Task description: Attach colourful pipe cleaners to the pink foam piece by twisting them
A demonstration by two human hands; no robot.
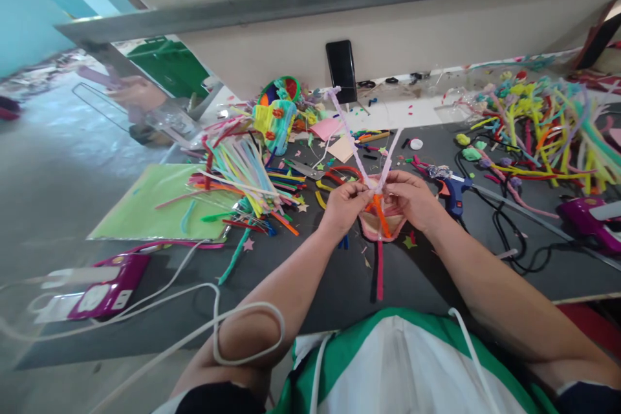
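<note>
Both my hands meet over the middle of the dark table. My left hand [345,206] pinches the base of lilac pipe cleaners [350,136], whose two long ends spread upward in a V. My right hand [410,199] is closed on the same pipe cleaners from the other side. An orange pipe cleaner [383,217] hangs below my fingertips. Under it lies a flat piece with a pink edge [369,233], partly covered by my hands. A red strip [380,272] extends toward me from there. Orange-handled scissors [310,170] rest just beyond my left hand.
A blue glue gun [455,195] with a black cord lies right. Pipe cleaner heaps [242,168] flank the work on the left and far right. A phone [341,71] leans on the back panel. Purple power strips [114,284] sit at both sides; a white cable crosses my left arm.
</note>
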